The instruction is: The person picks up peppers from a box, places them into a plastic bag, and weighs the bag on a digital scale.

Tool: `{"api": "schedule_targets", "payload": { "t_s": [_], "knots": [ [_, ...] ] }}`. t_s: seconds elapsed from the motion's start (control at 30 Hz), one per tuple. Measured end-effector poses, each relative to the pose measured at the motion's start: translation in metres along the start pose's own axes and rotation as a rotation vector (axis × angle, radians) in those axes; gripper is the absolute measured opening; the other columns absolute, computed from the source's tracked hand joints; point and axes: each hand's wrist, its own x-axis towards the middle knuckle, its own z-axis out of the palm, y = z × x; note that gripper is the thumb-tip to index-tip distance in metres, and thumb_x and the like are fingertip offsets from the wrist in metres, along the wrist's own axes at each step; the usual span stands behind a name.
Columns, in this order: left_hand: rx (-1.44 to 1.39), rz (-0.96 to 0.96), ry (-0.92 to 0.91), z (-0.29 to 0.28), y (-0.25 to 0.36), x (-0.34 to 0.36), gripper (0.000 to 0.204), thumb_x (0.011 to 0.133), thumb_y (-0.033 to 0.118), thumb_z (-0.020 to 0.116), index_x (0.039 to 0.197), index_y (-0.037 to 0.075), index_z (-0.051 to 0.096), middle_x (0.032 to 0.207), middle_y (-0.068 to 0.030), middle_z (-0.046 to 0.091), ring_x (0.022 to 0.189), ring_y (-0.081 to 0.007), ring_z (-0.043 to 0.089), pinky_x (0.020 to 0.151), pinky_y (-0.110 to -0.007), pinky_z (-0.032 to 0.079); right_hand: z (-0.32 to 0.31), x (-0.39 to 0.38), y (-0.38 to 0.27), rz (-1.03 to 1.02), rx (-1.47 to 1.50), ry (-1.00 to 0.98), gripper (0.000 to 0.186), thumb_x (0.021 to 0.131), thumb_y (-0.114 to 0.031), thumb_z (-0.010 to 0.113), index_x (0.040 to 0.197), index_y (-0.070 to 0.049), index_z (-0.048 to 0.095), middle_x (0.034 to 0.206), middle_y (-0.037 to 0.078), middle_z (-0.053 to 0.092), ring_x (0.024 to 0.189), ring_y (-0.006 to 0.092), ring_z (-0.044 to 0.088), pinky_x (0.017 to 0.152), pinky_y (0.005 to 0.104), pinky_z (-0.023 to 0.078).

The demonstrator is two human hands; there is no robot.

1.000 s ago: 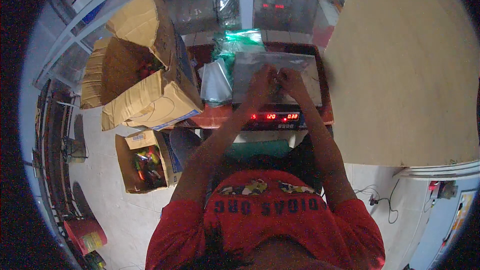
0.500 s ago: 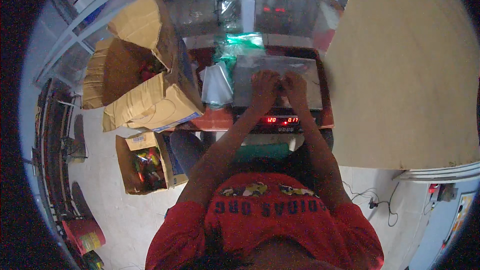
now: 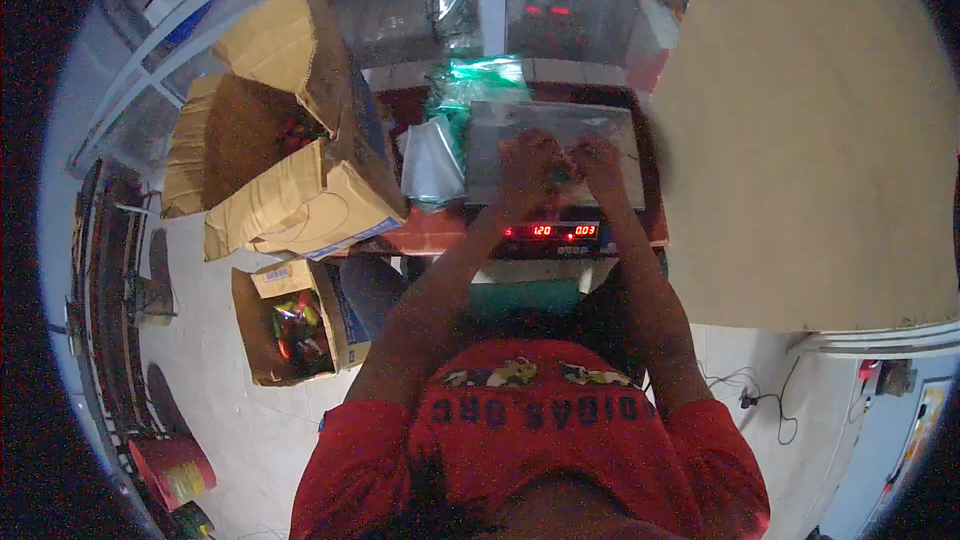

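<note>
My left hand (image 3: 530, 155) and my right hand (image 3: 600, 158) meet over the grey platform (image 3: 500, 125) of a weighing scale, whose red-lit display (image 3: 552, 231) faces me. The fingers of both hands are bunched on a clear plastic bag (image 3: 566, 140) lying on the platform. What is inside the bag is too blurred to make out. Just left of the scale lies a pile of pale plastic bags (image 3: 432, 162), and green plastic bags (image 3: 482, 80) sit behind it.
A large open cardboard box (image 3: 300, 180) stands to the left at table height. A smaller box (image 3: 290, 325) with colourful packets sits on the floor. A big beige board (image 3: 810, 140) fills the right side. A red bucket (image 3: 170, 465) and a cable (image 3: 750, 395) are on the floor.
My hands have drawn closer together on the bag over the platform. The digits on the scale's display have changed.
</note>
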Motion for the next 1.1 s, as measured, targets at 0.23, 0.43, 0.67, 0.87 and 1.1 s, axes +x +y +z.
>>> {"api": "schedule_targets", "payload": {
  "t_s": [0.23, 0.43, 0.67, 0.87, 1.1],
  "knots": [
    [-0.047, 0.173, 0.140, 0.001, -0.005, -0.001, 0.017, 0.077, 0.021, 0.059, 0.091, 0.012, 0.064, 0.104, -0.0067, 0.057, 0.103, -0.0295, 0.053, 0.092, -0.048, 0.035, -0.009, 0.000, 0.010, -0.346, -0.922, -0.129, 0.024, 0.087, -0.019, 0.059, 0.100, 0.001, 0.061, 0.088, 0.014, 0.063, 0.086, 0.0274, 0.062, 0.073, 0.0402, 0.050],
    [0.310, 0.145, 0.109, 0.003, -0.019, -0.025, 0.019, 0.078, 0.021, 0.061, 0.094, 0.012, 0.063, 0.104, -0.0073, 0.056, 0.100, -0.0295, 0.052, 0.090, -0.048, 0.036, 0.019, -0.036, -0.027, -0.126, -0.567, -0.331, 0.022, 0.086, -0.019, 0.057, 0.095, 0.001, 0.063, 0.077, 0.013, 0.061, 0.072, 0.0234, 0.059, 0.068, 0.0365, 0.046],
    [-0.086, 0.178, 0.076, -0.035, 0.019, -0.044, 0.019, 0.079, 0.019, 0.062, 0.097, 0.014, 0.065, 0.109, -0.0051, 0.057, 0.103, -0.0273, 0.051, 0.091, -0.045, 0.035, 0.046, -0.092, -0.068, -0.025, -0.118, 0.015, 0.021, 0.087, -0.021, 0.058, 0.080, -0.002, 0.063, 0.064, -0.001, 0.050, 0.058, 0.0071, 0.043, 0.052, 0.0250, 0.034],
    [-0.193, 0.113, 0.030, -0.034, 0.034, -0.054, 0.020, 0.081, 0.015, 0.064, 0.100, 0.014, 0.066, 0.114, -0.0044, 0.057, 0.109, -0.0278, 0.051, 0.094, -0.044, 0.033, 0.043, -0.102, -0.061, -0.018, -0.125, 0.100, 0.022, 0.089, -0.022, 0.058, 0.073, -0.006, 0.058, 0.058, -0.005, 0.043, 0.053, 0.0046, 0.035, 0.049, 0.0243, 0.026],
    [-0.443, 0.258, 0.052, 0.014, -0.011, -0.063, 0.032, 0.083, 0.021, 0.065, 0.115, 0.015, 0.060, 0.117, -0.0086, 0.055, 0.107, -0.0276, 0.054, 0.094, -0.041, 0.040, 0.007, -0.086, 0.004, -0.268, -0.383, 0.078, 0.022, 0.089, -0.019, 0.058, 0.075, -0.002, 0.057, 0.072, 0.001, 0.049, 0.056, 0.0109, 0.041, 0.051, 0.0272, 0.035]
  ]
}}
